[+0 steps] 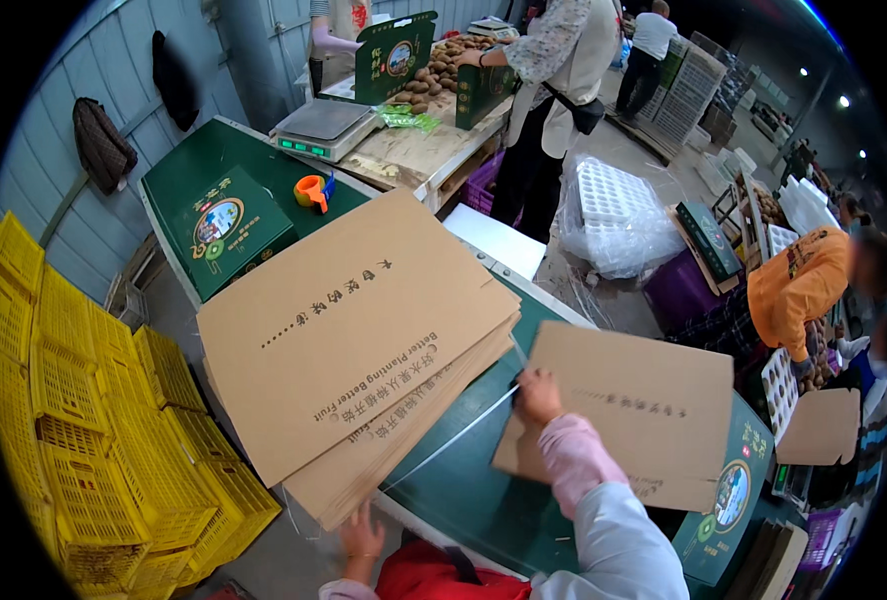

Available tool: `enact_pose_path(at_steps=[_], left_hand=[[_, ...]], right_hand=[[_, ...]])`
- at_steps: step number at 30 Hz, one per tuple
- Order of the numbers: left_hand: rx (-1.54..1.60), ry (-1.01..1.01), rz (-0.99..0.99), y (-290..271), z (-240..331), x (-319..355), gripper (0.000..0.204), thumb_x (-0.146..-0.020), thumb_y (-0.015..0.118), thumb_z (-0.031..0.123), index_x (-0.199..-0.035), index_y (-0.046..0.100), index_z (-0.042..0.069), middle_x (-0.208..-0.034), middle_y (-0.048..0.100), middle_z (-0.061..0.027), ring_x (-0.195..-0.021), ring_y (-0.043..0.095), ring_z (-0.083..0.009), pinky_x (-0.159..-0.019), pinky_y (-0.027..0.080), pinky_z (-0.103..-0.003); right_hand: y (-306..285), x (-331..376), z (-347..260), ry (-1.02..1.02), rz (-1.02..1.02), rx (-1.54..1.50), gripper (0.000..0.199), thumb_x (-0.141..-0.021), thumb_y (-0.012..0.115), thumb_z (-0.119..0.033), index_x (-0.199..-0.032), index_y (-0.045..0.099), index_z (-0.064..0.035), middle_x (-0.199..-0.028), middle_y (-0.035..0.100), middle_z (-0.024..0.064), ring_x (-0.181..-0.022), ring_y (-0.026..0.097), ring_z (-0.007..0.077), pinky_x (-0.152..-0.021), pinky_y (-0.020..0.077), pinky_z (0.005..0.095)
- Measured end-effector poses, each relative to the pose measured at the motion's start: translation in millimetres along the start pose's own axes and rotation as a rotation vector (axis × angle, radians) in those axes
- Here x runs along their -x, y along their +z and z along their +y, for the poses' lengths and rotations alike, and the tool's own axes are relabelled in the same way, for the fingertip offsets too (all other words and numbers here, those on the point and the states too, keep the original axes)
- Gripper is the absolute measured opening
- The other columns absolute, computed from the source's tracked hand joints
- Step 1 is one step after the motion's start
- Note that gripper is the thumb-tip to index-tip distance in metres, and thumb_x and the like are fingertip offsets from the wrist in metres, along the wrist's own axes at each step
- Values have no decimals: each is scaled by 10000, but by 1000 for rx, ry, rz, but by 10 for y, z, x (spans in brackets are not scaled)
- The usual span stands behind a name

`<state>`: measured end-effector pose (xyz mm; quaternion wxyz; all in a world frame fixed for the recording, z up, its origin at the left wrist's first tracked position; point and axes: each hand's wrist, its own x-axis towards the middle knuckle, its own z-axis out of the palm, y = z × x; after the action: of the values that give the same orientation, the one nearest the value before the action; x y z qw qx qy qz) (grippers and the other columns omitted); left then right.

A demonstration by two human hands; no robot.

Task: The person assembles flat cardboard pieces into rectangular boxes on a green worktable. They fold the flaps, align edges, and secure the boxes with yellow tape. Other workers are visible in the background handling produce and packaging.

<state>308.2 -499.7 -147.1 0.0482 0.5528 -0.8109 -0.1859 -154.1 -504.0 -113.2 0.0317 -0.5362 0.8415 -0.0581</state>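
Note:
A stack of flat brown cardboard sheets (348, 300) with dark print lies across the green table (463, 500). Beside its near edge is my left hand (361, 540), fingers stretched toward the cardboard; I cannot tell whether they touch it. My right hand (538, 397) is closed on a thin white strap (453, 435), which runs from the hand down to the table's near edge. Under that hand and forearm lies a second, smaller lot of brown cardboard (628, 400). A green printed carton (728, 500) sits at its right, partly covered by it.
Another green carton (228, 230) and an orange tape dispenser (313, 192) are beyond the stack. Yellow crates (93, 430) are piled at left. A scale (325, 128) stands near a table of brown fruit (428, 80), where people work. A person in orange (798, 290) bends at right.

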Motion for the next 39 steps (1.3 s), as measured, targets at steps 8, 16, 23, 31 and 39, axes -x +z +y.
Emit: enact_pose_path(at_steps=[8, 16, 23, 31, 39], left_hand=[[-294, -271, 142, -180, -814, 105, 540, -654, 675, 238, -1145, 564, 42, -1170, 546, -130, -1041, 519, -333, -870, 372, -508], [1227, -1128, -308, -387, -1980, 211, 240, -749, 584, 150, -958, 646, 49, -878, 643, -99, -641, 553, -169, -603, 459, -293], [648, 86, -913, -329, 218, -70, 234, -810, 658, 212, -942, 661, 19, -764, 652, -90, -665, 585, -142, -619, 484, -289], [907, 1025, 343, -2389, 3730, -948, 789, -820, 627, 394, -1366, 275, -53, -1356, 368, -224, -1259, 336, -367, -1055, 252, -432], [1082, 414, 535, -2236, 4169, -1254, 764, -804, 647, 401, -1308, 320, -70, -1265, 426, -215, -1182, 372, -350, -1026, 253, -444]], right_hand=[[-187, 450, -553, -81, 191, -935, 461, -698, 657, -25, -1143, 559, -94, -1160, 540, 99, -930, 564, 245, -735, 489, 352], [164, 1921, 692, 1185, 1222, -2072, 441, -826, 682, -210, -1187, 497, -36, -1069, 581, 96, -872, 578, 166, -677, 485, 288], [-1299, 2409, 537, 892, 1411, -1551, 337, -834, 603, 11, -1155, 502, 20, -1095, 579, 75, -944, 583, 173, -827, 474, 307], [-2375, 3522, 14, 486, 789, -1385, 193, -806, 643, -13, -994, 626, 26, -925, 652, 48, -808, 604, 124, -696, 489, 273], [-2494, 3513, -443, 175, 626, -1002, 149, -753, 678, 6, -897, 646, 26, -839, 668, 73, -758, 609, 140, -674, 472, 289]])
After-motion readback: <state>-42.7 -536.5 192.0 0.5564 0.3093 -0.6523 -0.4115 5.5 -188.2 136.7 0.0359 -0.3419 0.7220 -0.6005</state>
